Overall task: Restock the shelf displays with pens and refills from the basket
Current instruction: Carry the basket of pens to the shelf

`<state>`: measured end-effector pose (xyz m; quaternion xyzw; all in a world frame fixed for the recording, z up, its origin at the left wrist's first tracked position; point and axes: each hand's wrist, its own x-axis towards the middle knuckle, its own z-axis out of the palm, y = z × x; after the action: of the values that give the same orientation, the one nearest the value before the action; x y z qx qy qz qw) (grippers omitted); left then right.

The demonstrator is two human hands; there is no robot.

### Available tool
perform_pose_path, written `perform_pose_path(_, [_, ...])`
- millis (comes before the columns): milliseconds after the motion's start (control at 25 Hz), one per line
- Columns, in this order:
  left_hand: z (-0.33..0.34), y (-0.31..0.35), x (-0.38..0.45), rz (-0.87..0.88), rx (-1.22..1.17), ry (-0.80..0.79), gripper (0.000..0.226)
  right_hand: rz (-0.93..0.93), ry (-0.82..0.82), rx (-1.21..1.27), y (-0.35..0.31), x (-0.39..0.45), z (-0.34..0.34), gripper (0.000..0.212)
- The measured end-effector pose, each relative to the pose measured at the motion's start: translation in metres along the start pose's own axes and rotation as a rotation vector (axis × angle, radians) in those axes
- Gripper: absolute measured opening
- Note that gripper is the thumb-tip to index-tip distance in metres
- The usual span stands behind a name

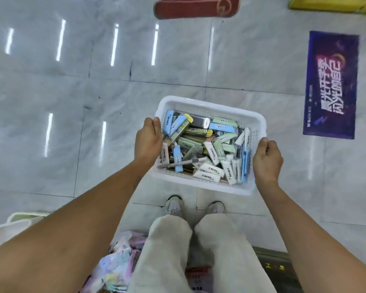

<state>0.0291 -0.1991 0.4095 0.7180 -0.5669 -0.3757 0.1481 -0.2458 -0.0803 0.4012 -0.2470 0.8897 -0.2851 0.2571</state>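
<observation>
Plainly, everything turns on the white basket [209, 106], which sits low over the tiled floor [51, 102] just ahead of the person's shoes [173, 206], its long axis running from lower left to upper right of the view. Inside it lie the pen and refill boxes [207, 149] in a loose heap of blue, green and white packs, with one loose pen [182, 163] near the rim closest to the shoes. The left hand [148, 142] lies against the basket's left short end, fingers curled over the rim there; the right hand [266, 159] sits at the opposite short end, fingers curled at the rim (whether they fully clamp it I cannot tell). Both hands are equally near, so the basket lies squarely between them, and a lift would likely go along its short sides. No shelf is in view.
</observation>
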Motion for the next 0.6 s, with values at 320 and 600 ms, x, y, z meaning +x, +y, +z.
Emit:
perform_pose_path(320, [-0.082,0.141,0.038,0.079,-0.101,0.007,0.038,-0.077,-0.017,0.076,-0.134,0.05,-0.085,0.042])
perform_pose_path(600, [-0.075,0.279,0.143,0.158,-0.127,-0.033,0.041,-0.123,-0.053,0.156,-0.225,0.188,-0.125,0.035])
